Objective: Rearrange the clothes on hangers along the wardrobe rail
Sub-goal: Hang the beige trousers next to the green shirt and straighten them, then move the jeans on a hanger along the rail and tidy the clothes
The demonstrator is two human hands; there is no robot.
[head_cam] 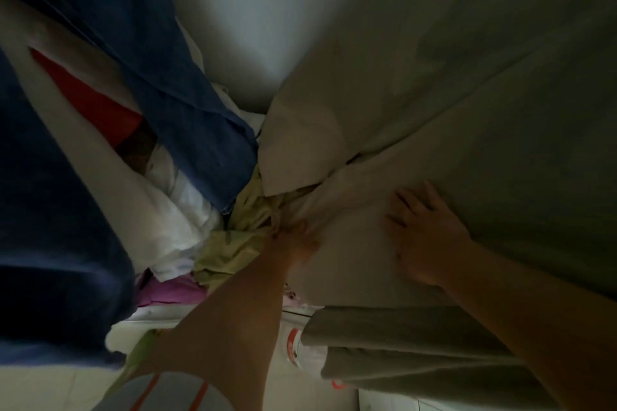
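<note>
Progress unclear: our right hand (424, 233) lies flat on the beige garment (434, 93); left hand (293, 240), buried in cloth, grip indeterminable; rail unseen.

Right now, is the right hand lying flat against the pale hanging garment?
Yes, the right hand rests with its fingers spread against the pale hanging garment, gripping nothing.

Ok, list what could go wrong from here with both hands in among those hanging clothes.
1. The left hand reaches into the crumpled yellow-green garment; a tug might drag it into the pile below.
2. The right hand presses flat on the pale beige garment; pushing it sideways could bunch the fabric or tilt its hanger, which is out of view.
3. The dim light and the crowding blue garment hide the rail, so hooks may snag unseen.
</note>
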